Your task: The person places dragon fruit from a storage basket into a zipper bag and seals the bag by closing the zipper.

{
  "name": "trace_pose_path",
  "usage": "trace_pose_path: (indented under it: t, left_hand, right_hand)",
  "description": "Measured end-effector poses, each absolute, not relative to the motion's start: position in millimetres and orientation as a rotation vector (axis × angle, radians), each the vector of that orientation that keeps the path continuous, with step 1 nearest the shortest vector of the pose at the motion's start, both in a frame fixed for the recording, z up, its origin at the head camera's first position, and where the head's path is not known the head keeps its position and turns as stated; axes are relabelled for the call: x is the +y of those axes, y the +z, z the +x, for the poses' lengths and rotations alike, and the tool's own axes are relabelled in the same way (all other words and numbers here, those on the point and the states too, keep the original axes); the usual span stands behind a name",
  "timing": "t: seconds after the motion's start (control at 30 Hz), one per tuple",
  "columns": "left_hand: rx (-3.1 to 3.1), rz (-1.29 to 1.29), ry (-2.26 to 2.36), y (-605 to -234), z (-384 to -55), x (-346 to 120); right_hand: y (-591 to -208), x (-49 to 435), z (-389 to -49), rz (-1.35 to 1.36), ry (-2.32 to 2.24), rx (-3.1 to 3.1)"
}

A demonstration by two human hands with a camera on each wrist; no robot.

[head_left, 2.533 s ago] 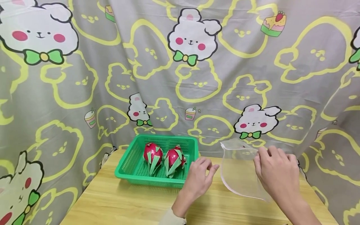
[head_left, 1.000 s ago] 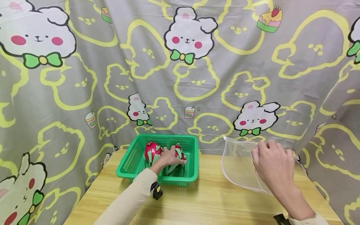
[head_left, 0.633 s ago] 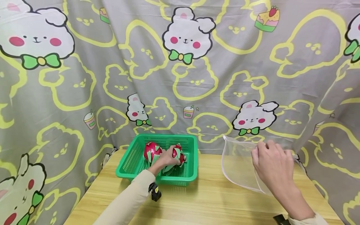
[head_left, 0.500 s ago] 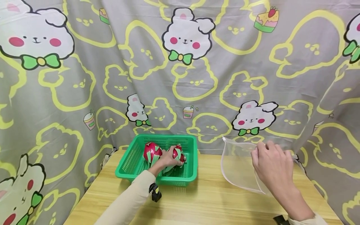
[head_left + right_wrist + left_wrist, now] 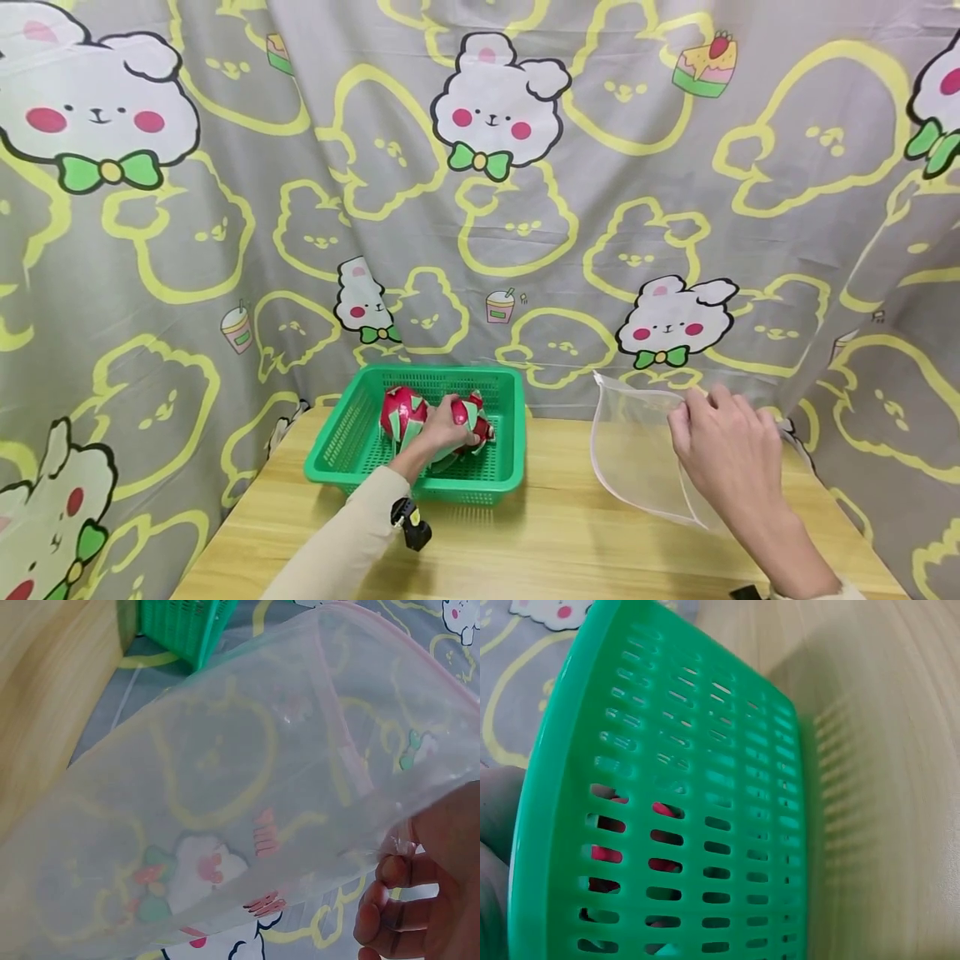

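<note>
My left hand (image 5: 441, 429) reaches into the green plastic basket (image 5: 457, 488) and grips the right-hand dragon fruit (image 5: 468, 411), thumb on its near side. The other dragon fruit (image 5: 401, 408), red with green scales, lies just left of it. In the left wrist view the slotted basket wall (image 5: 705, 787) hides most of the hand and fruit; bits of red show through the slots. My right hand (image 5: 727, 450) pinches the edge of a clear zip bag (image 5: 637, 446), held up at the right with its mouth gaping. Pinkish print shows on the bag (image 5: 217, 772) in the right wrist view.
The basket stands on a wood-grain table (image 5: 555, 542), toward the back left. A grey curtain (image 5: 525, 250) with cartoon rabbits hangs close behind the table and down both sides. A small black camera (image 5: 411, 523) is strapped to the left wrist.
My left hand has gone from beside the bag into the basket and taken hold of the right dragon fruit, which has turned in its grip. The right hand keeps holding the bag.
</note>
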State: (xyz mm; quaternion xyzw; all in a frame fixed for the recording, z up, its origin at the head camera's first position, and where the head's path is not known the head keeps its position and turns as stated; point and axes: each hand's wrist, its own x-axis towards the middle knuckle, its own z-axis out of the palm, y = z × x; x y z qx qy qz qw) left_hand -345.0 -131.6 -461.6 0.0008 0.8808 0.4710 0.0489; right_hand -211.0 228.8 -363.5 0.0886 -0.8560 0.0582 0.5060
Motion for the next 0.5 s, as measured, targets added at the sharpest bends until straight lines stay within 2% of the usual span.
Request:
trace_pose_path:
  t: [0.5]
  left_hand:
    - [2.519, -0.069, 1.73, -447.3, -338.0, -148.4]
  right_hand:
    - [-369.1, 233.7, -210.5, 0.196, 0.171, -2.09]
